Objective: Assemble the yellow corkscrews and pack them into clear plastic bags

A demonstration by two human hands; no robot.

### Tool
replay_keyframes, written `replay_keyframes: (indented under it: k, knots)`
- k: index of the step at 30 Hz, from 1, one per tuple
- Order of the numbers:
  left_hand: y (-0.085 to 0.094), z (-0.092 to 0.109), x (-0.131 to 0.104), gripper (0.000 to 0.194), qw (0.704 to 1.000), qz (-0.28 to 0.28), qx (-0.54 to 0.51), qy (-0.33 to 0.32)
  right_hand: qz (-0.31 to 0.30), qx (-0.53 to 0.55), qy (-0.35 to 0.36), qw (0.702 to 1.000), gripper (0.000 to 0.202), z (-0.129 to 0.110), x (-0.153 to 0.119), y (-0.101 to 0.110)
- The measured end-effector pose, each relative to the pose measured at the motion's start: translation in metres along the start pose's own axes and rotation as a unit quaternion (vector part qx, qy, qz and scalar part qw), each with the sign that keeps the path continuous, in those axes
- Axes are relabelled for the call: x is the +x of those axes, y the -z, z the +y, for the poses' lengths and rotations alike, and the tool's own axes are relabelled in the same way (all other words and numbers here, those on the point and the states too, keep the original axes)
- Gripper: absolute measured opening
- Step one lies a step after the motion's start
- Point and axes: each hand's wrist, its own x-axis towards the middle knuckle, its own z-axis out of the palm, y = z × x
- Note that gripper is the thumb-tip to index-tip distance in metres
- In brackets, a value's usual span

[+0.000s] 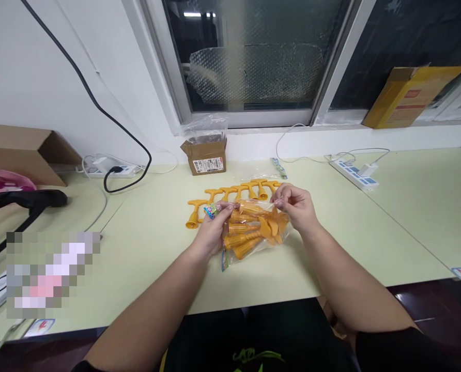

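A clear plastic bag [256,227] with several orange-yellow plastic pieces inside hangs between my hands, just above the table. Each piece has a ribbed, flared end and a crosswise handle. My left hand [211,232] is closed on the bag's left side, beside its colourful printed header. The fingers of my right hand [294,206] pinch the bag's upper right edge. Behind the bag, several loose T-shaped orange-yellow pieces [195,213] lie in a row on the table, partly hidden by the bag and my hands.
A small open cardboard box [207,155] holding plastic wrap stands by the window. Another clear bag with a printed header [279,168] lies near it. Power strips [354,173] with cables sit to right and left. A larger carton [17,150] and a black stand [25,206] are at left.
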Motion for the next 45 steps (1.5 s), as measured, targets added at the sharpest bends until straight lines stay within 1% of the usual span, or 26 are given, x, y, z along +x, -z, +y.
replay_keyframes:
  k: [2, 4, 6, 9, 11, 13, 15, 17, 19, 21, 23, 24, 27, 29, 30, 32, 35, 38, 40, 42, 45]
  knots:
    - [0.000, 0.001, -0.001, 0.031, 1.000, -0.010, -0.013, 0.012, 0.011, -0.017, -0.012, 1.000, 0.056, -0.001, 0.001, -0.001]
    - [0.000, 0.000, -0.002, 0.034, 0.999, -0.031, -0.019, 0.020, 0.016, -0.043, -0.016, 0.999, 0.055, -0.001, 0.001, -0.002]
    - [0.000, -0.002, -0.004, 0.040, 0.999, -0.046, -0.020, 0.013, 0.005, -0.065, -0.014, 0.998, 0.052, -0.001, 0.001, -0.002]
    - [0.000, -0.005, -0.005, 0.048, 0.999, -0.051, -0.019, -0.005, -0.028, -0.057, -0.013, 0.998, 0.044, 0.001, 0.002, -0.002]
    - [0.000, -0.005, -0.005, 0.045, 0.999, -0.046, -0.020, -0.002, -0.053, -0.047, -0.006, 0.998, 0.037, 0.001, 0.002, -0.001]
    - [0.000, -0.002, -0.004, 0.041, 0.999, -0.036, -0.014, 0.006, -0.083, -0.037, -0.006, 0.996, 0.034, 0.000, 0.004, 0.004]
    - [0.001, 0.001, -0.003, 0.043, 1.000, -0.026, -0.002, 0.011, -0.118, -0.014, -0.034, 0.992, 0.038, -0.001, 0.005, 0.010]
    - [0.001, 0.002, -0.003, 0.040, 1.000, -0.015, 0.005, 0.009, -0.148, 0.017, -0.076, 0.986, 0.042, -0.003, 0.007, 0.018]
    - [0.001, 0.003, -0.002, 0.034, 1.000, 0.005, -0.006, 0.000, -0.171, 0.025, -0.101, 0.980, 0.038, -0.004, 0.009, 0.024]
    - [0.002, 0.003, -0.001, 0.033, 0.999, 0.018, -0.026, -0.014, -0.183, 0.004, -0.100, 0.978, 0.032, -0.004, 0.009, 0.028]
    - [0.003, 0.002, 0.000, 0.035, 0.999, 0.012, -0.042, -0.029, -0.175, -0.030, -0.077, 0.981, 0.025, -0.004, 0.008, 0.028]
    - [0.004, 0.001, 0.000, 0.035, 0.998, 0.001, -0.044, -0.037, -0.160, -0.047, -0.059, 0.984, 0.022, -0.004, 0.008, 0.027]
    - [0.004, -0.003, -0.001, 0.034, 0.997, -0.053, -0.008, -0.052, -0.108, -0.088, 0.000, 0.990, 0.021, -0.005, 0.007, 0.024]
    - [0.003, -0.008, -0.003, 0.032, 0.994, -0.089, 0.030, -0.053, -0.107, -0.096, 0.016, 0.990, 0.021, -0.007, 0.008, 0.025]
    - [0.002, -0.010, -0.005, 0.031, 0.993, -0.100, 0.043, -0.054, -0.118, -0.093, 0.013, 0.989, 0.021, -0.008, 0.008, 0.027]
    - [-0.001, -0.014, -0.006, 0.030, 0.993, -0.097, 0.050, -0.051, -0.147, -0.080, -0.007, 0.986, 0.023, -0.010, 0.010, 0.032]
    - [-0.002, -0.017, -0.006, 0.033, 0.997, -0.060, 0.017, -0.041, -0.169, -0.064, -0.030, 0.983, 0.023, -0.011, 0.011, 0.040]
    - [-0.002, -0.018, -0.004, 0.035, 0.999, -0.032, -0.024, -0.034, -0.189, -0.039, -0.075, 0.978, 0.025, -0.011, 0.010, 0.039]
    - [-0.002, -0.018, -0.004, 0.034, 0.998, -0.033, -0.030, -0.037, -0.181, -0.040, -0.105, 0.977, 0.027, -0.011, 0.010, 0.034]
    - [0.000, -0.017, -0.006, 0.032, 0.998, -0.055, -0.022, -0.034, -0.148, -0.054, -0.116, 0.981, 0.031, -0.011, 0.010, 0.029]
    - [0.003, -0.016, -0.007, 0.039, 0.990, -0.138, -0.013, 0.004, -0.105, -0.051, -0.127, 0.985, 0.038, -0.010, 0.011, 0.026]
